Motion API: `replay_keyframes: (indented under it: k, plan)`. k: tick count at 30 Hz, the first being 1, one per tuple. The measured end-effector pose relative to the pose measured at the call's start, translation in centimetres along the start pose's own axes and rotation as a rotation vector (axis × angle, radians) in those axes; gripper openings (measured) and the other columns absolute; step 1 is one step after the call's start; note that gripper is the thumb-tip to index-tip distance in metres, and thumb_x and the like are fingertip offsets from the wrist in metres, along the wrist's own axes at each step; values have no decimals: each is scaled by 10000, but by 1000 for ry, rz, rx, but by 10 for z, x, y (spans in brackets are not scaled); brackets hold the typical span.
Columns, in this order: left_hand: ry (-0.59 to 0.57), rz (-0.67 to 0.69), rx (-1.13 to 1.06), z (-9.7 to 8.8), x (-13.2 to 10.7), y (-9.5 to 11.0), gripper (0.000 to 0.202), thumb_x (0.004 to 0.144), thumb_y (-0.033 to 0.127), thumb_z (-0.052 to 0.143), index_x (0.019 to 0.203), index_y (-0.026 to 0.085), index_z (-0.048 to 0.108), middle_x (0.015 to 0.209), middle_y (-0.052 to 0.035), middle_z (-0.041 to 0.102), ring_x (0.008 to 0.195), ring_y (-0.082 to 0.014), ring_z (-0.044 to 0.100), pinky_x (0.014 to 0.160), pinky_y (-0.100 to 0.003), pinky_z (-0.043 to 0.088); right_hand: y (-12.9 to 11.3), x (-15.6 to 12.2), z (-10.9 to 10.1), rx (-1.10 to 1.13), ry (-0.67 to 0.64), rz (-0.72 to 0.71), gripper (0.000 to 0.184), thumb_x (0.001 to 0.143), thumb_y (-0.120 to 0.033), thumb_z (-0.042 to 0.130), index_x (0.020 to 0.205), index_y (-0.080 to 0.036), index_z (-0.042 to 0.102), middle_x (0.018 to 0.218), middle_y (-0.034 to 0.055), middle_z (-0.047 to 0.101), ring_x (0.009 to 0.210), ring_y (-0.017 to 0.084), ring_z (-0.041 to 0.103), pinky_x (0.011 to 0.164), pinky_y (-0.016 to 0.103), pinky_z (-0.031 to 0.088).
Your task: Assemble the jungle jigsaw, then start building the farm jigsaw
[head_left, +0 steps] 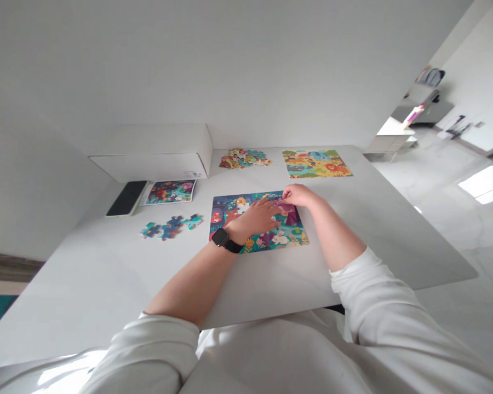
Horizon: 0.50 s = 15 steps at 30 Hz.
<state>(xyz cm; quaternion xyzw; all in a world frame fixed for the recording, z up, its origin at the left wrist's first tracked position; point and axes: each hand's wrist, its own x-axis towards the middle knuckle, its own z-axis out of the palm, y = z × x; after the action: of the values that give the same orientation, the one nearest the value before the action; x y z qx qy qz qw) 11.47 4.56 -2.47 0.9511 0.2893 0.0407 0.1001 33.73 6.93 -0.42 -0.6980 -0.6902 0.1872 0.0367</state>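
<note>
A colourful jigsaw puzzle (225, 210) lies on the white table (373, 219) in front of me, with a small white gap near its upper middle. My left hand (257, 218), with a black watch on the wrist, lies flat on the puzzle with its fingers stretched out. My right hand (298, 195) rests at the puzzle's upper right edge, fingers curled and pinched on a small purple puzzle piece (280, 202). The fingertips of both hands meet there.
Several loose pieces (170, 226) lie left of the puzzle. Behind are a picture card (170, 191), a black phone (126, 198), a white box (156, 153), a heap of pieces (243, 158) and a second, yellow-green puzzle (315, 163). The table's right edge drops to the floor.
</note>
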Motion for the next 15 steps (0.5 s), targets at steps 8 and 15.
replay_keyframes:
  k: [8,15]
  plan:
    - [34,-3,-1,3,2,1,462,1050,455,586,1473,289,669,1582,-112,594,1484,-323,523,1265,-491,382,6,5,3,-112,-11,-13,142,907,-362,795,946,-240,856,976,41,852,878,197,755,736,254,489]
    - [58,14,28,3,1,2,434,1060,457,565,1446,315,703,1586,-96,602,1467,-323,529,1246,-487,386,19,13,6,-85,-71,-25,130,857,-365,811,830,-239,828,838,29,823,792,194,734,663,261,460]
